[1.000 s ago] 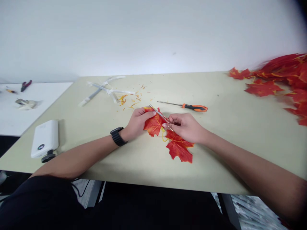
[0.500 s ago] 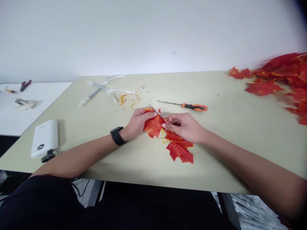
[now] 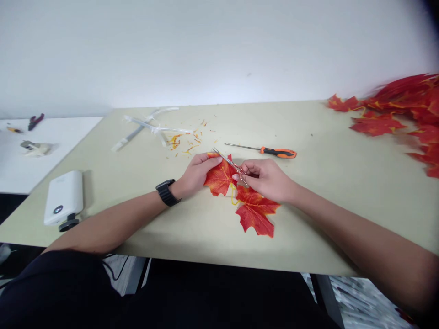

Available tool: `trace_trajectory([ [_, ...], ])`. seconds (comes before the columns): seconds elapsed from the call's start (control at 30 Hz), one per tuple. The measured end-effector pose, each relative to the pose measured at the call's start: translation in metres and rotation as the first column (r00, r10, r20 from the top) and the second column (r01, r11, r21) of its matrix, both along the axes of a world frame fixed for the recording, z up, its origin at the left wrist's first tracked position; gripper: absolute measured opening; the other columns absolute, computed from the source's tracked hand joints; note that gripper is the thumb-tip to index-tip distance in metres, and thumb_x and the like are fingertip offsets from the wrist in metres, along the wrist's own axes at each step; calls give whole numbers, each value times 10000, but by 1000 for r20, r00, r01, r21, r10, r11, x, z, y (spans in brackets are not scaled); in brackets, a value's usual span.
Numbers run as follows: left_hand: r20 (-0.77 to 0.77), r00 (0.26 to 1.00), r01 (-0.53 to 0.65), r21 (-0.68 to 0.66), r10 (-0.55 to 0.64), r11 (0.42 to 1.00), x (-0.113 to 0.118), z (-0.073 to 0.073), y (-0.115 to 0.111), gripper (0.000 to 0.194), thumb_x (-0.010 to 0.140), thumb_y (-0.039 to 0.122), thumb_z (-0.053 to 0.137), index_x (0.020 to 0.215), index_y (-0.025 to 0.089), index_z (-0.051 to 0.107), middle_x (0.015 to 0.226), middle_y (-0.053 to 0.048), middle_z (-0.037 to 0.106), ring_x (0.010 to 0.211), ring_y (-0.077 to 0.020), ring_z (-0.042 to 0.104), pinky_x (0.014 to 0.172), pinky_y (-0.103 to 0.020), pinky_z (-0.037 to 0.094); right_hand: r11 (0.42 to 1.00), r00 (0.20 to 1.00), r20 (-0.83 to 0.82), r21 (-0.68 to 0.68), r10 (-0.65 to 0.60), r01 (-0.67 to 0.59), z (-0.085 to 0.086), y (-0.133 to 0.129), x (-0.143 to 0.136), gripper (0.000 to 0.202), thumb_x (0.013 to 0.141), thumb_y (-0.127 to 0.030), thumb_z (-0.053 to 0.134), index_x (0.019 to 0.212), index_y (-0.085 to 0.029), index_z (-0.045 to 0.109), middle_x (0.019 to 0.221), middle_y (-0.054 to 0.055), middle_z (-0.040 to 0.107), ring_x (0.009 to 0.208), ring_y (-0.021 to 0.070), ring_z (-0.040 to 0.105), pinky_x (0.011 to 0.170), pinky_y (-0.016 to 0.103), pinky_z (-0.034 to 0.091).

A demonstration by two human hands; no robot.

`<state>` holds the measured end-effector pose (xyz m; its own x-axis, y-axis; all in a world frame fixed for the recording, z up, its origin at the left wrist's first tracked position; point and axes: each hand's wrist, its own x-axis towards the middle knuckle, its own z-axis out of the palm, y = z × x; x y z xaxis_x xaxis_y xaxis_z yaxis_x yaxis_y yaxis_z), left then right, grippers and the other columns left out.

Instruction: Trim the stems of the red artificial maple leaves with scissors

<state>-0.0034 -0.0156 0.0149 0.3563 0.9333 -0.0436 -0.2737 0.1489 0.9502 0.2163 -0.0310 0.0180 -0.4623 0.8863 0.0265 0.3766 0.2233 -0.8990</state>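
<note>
My left hand (image 3: 197, 176) pinches the upper left edge of a red-orange fabric maple leaf (image 3: 219, 177) between thumb and fingers. Small metal scissors (image 3: 235, 168) are in my right hand (image 3: 269, 179), their blades pointing up and left across the leaf's top edge, close to my left thumb. A yellow stem (image 3: 233, 195) links this leaf to a second red leaf (image 3: 256, 212), which hangs below my right hand. Behind the hands lies a screwdriver (image 3: 274, 152) with an orange and black handle.
Yellow and orange scraps (image 3: 175, 141) lie beside white plastic strips (image 3: 137, 128). A white device (image 3: 64, 197) stands at left. Red leaves (image 3: 404, 109) are heaped at far right. Pliers (image 3: 36, 121) rest on the white table (image 3: 68, 137).
Both hands have shifted slightly upward with the leaf and scissors. The second leaf's lower part has swung a little down.
</note>
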Motion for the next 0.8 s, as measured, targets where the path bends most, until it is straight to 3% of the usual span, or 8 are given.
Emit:
trace_trajectory([
  [0.3,-22,999,-29,4,29,1000,0,1,0,248,786,333,774,675,135,674,658,-9,667,573,-105,592,545,-211,466,1000,1000,9,4,-6,6,-3,1,1,361,907,-417,667,675,-193,505,682,5,619,620,132,518,581,283,378],
  [0.57,-20,999,-36,-22,36,999,0,-1,0,238,771,320,779,664,130,683,647,-12,667,560,-102,590,531,-206,459,1000,1000,2,25,-7,7,-2,0,-1,426,892,-493,681,663,-196,480,639,-10,545,603,124,465,565,278,361],
  [0.8,-58,998,-42,-32,40,999,-2,-1,0,250,767,321,773,646,136,656,607,2,620,519,-92,548,483,-201,417,1000,1000,-9,-9,-13,13,-3,0,-1,420,894,-456,673,656,-195,446,626,-17,509,612,124,469,570,273,358],
])
